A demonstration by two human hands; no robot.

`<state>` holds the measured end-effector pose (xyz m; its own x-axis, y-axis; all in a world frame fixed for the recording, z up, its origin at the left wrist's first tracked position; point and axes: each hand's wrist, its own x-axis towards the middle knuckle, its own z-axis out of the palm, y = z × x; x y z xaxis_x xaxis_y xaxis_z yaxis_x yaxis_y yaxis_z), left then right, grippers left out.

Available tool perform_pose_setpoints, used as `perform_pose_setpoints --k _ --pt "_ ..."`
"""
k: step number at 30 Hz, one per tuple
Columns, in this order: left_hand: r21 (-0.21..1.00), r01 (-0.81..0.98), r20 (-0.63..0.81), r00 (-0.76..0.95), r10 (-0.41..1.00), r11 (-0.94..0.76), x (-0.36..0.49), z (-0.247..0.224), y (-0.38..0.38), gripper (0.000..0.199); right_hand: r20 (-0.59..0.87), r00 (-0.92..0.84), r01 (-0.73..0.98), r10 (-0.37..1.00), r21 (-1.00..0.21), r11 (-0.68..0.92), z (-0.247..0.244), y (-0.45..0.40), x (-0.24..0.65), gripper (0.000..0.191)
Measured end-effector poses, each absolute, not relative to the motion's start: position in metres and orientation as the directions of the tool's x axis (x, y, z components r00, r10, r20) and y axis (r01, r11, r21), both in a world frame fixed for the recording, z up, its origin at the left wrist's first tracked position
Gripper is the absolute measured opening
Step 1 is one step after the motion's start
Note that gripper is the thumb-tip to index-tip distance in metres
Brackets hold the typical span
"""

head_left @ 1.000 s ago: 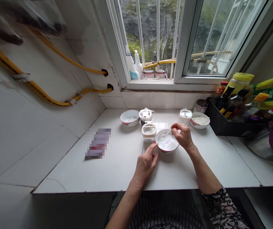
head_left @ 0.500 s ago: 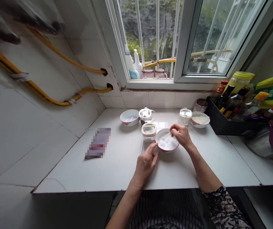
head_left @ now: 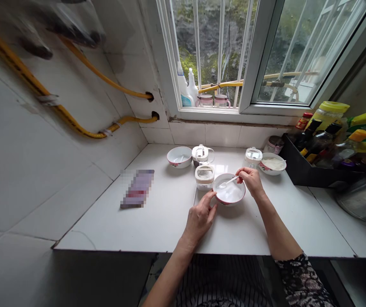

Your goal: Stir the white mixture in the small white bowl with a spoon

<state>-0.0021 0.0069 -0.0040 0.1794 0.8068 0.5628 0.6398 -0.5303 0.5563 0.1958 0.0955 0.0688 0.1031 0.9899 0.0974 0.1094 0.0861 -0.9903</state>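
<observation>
A white bowl [head_left: 230, 198] with a red rim and white contents stands near the middle of the counter. My right hand [head_left: 249, 181] pinches the handle of a small white spoon [head_left: 224, 185], whose head is over the contents. Against the bowl's left side rest the fingertips of my left hand [head_left: 200, 216], thumb and fingers apart. A lidded jar [head_left: 204, 177] stands just left of the bowl, with another jar [head_left: 200, 154] behind it. Further left is a second bowl [head_left: 179, 157] with a spoon inside.
At the back right are a lidded jar [head_left: 252, 157] and a bowl of pale food [head_left: 272, 164]. A black box [head_left: 314, 172] of bottles and a pot [head_left: 358, 202] stand at the right. A pixelated flat item [head_left: 138, 189] lies at the left.
The whole view has shifted, moving the scene slightly right in the picture. The spoon's head now shows more clearly above the white contents. My left hand stays at the bowl's side.
</observation>
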Motion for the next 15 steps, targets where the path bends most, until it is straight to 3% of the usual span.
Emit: perform_pose_setpoints --k 9,15 --pt "0.558 0.641 0.557 0.181 0.811 -0.527 -0.001 -0.005 0.007 0.038 0.049 0.118 -0.043 0.992 -0.998 0.055 0.072 0.097 0.198 0.010" --pt "0.559 0.642 0.556 0.179 0.811 -0.525 -0.001 -0.004 0.007 0.039 0.223 0.160 -0.032 0.962 -0.973 0.230 0.067 0.094 0.175 0.015"
